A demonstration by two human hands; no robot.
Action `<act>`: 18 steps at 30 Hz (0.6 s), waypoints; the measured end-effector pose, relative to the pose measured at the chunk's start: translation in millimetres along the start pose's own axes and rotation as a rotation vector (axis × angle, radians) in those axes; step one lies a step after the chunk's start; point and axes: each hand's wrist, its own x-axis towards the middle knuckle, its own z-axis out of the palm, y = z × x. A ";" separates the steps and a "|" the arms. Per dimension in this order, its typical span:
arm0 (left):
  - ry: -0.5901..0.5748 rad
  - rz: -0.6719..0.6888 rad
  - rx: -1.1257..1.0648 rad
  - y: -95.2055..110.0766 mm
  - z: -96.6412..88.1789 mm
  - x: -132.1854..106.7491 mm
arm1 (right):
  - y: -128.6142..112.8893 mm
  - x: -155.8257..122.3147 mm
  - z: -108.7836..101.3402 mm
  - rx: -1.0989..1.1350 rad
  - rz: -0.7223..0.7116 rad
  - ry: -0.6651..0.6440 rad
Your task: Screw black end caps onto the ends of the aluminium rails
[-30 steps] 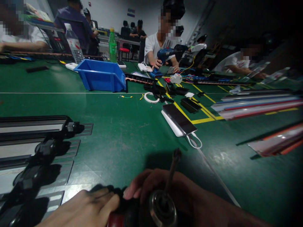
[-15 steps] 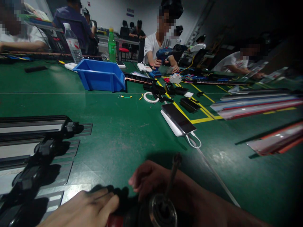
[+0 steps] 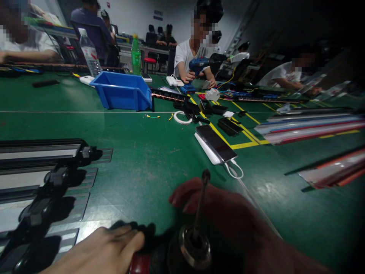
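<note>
At the bottom, a power drill [image 3: 181,249] points its chuck and long bit [image 3: 201,205] upward. My left hand [image 3: 99,247] is closed at the drill's red-and-black part, seemingly round its handle; most of the grip is hidden. Dark and partly blurred, my right hand [image 3: 208,201] is just behind the bit, its fingers loosely bent and pointing left. Nothing shows between those fingers. Whether that hand touches the bit cannot be made out.
Long black-and-white profiles with black end fittings [image 3: 57,175] lie left. Beyond my hands are a phone on a white block [image 3: 216,142] with a cable, a blue bin [image 3: 122,93] and a white ring [image 3: 183,118]. Coloured strips [image 3: 310,123] lie right. A co-worker [image 3: 185,53] sits opposite.
My right hand has moved up and slightly right, away from the chuck. The drill's bit has shifted a little left and up. My left hand stays nearly in place.
</note>
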 end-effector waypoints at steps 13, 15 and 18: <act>-0.059 -0.035 0.054 5.9 -7.3 0.8 | -29.4 33.5 11.7 0.047 -0.066 0.108; -0.066 -0.034 0.056 5.7 -7.6 0.6 | -26.0 30.9 10.7 0.034 -0.069 0.085; -0.070 -0.025 0.057 4.7 -6.6 1.1 | -20.4 28.1 8.4 0.027 -0.070 0.049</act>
